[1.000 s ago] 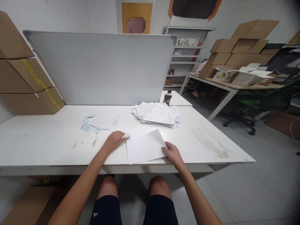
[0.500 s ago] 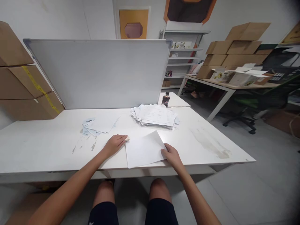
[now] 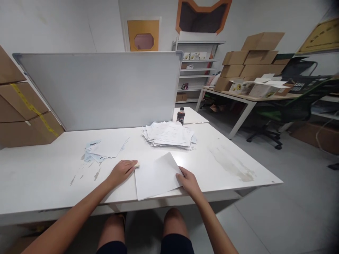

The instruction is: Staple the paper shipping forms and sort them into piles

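Observation:
A blank white sheet of paper (image 3: 156, 178) lies in front of me near the table's front edge, its far right corner lifted. My right hand (image 3: 187, 180) pinches its right edge, thumb on top. At the paper's upper left corner, my left hand (image 3: 124, 172) rests on the table with its fingers closed on a small cream-coloured block (image 3: 137, 165); the block's kind is unclear, since the fingers cover most of it. Beyond the sheet sits a thick, untidy stack of papers (image 3: 168, 134). A smaller fanned pile of papers (image 3: 104, 147) lies to the left.
A whiteboard (image 3: 106, 91) stands along the back of the white table (image 3: 212, 169). Cardboard boxes (image 3: 29, 113) are stacked at the left. A dark drink bottle (image 3: 180, 115) stands behind the big stack. Another desk with boxes (image 3: 259, 58) and an office chair (image 3: 296, 102) are at the right.
The view has turned slightly, so everything sits a little lower and further left. Both hands keep their places on the sheet and the small block, with no clear movement against the table.

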Action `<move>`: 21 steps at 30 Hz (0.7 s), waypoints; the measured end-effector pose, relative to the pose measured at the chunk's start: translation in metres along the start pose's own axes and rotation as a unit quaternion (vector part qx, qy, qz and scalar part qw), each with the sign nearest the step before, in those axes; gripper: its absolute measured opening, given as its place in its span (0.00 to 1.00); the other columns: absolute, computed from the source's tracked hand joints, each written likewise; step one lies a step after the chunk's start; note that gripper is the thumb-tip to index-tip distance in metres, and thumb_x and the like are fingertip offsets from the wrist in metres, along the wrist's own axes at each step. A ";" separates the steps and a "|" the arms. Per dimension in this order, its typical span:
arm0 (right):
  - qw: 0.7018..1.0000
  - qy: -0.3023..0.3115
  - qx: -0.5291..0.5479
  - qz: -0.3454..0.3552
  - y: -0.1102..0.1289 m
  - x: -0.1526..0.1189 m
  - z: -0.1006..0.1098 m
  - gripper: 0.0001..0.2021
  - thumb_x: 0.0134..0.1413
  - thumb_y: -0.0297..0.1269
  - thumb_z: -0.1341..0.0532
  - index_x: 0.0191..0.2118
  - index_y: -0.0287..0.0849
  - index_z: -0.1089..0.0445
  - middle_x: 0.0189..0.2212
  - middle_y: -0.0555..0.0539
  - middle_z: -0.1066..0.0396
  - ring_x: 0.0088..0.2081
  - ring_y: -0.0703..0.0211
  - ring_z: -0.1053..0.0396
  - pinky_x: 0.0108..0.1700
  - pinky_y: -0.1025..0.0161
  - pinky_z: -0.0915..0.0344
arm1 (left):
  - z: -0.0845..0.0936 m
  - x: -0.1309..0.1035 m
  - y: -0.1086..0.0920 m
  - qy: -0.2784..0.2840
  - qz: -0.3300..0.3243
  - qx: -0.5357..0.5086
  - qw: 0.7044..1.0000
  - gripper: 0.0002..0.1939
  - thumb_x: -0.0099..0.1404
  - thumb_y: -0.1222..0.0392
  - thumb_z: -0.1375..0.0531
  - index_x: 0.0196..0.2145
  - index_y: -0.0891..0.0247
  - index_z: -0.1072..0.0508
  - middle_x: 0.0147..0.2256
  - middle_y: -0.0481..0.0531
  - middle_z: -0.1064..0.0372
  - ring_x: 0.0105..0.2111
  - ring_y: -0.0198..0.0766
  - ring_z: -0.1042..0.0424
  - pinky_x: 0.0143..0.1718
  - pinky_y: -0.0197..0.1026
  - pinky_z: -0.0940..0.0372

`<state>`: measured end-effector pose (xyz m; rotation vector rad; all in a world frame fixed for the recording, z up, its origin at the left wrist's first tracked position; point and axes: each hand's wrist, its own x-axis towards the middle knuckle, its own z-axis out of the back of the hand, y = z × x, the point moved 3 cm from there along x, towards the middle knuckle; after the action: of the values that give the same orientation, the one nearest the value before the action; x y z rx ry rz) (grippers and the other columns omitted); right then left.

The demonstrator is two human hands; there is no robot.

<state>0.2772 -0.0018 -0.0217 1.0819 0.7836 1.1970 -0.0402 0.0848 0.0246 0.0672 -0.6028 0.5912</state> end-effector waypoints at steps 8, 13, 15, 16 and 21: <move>1.000 0.014 0.018 0.004 -0.001 -0.002 0.001 0.25 0.47 0.42 0.45 0.50 0.41 0.26 0.45 0.45 0.23 0.46 0.47 0.27 0.45 0.58 0.31 | 0.000 0.001 -0.003 0.011 -0.026 0.016 0.999 0.17 0.72 0.61 0.49 0.54 0.57 0.29 0.48 0.54 0.25 0.52 0.43 0.28 0.49 0.47 0.31; 1.000 0.010 0.014 0.005 0.003 -0.003 0.003 0.24 0.47 0.43 0.44 0.50 0.43 0.26 0.46 0.45 0.23 0.47 0.46 0.27 0.46 0.58 0.30 | 0.002 0.004 -0.007 0.023 -0.027 0.017 0.999 0.17 0.71 0.62 0.49 0.54 0.57 0.29 0.48 0.55 0.25 0.53 0.43 0.29 0.49 0.47 0.32; 1.000 0.011 0.013 0.005 0.004 -0.003 0.002 0.25 0.47 0.43 0.45 0.50 0.43 0.26 0.46 0.45 0.24 0.47 0.46 0.27 0.46 0.58 0.30 | 0.003 0.004 -0.008 0.019 -0.023 0.027 0.999 0.17 0.71 0.62 0.49 0.55 0.58 0.29 0.48 0.56 0.25 0.53 0.44 0.28 0.49 0.47 0.31; 1.000 0.012 0.008 0.006 0.004 -0.003 0.002 0.25 0.47 0.43 0.45 0.50 0.43 0.26 0.46 0.45 0.24 0.47 0.46 0.27 0.46 0.57 0.31 | 0.003 0.003 -0.008 0.016 -0.022 0.031 0.999 0.17 0.71 0.62 0.49 0.55 0.58 0.29 0.49 0.56 0.25 0.53 0.44 0.28 0.49 0.48 0.31; 1.000 -0.007 0.010 0.017 0.001 -0.007 0.002 0.22 0.46 0.44 0.44 0.46 0.43 0.25 0.42 0.46 0.23 0.43 0.47 0.27 0.44 0.57 0.31 | 0.005 0.003 -0.009 -0.010 -0.015 0.021 1.000 0.17 0.71 0.60 0.49 0.54 0.57 0.29 0.48 0.56 0.25 0.51 0.44 0.27 0.48 0.48 0.30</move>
<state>0.2776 -0.0096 -0.0208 1.1227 0.7701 1.2125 -0.0361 0.0775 0.0316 0.1218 -0.6069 0.5755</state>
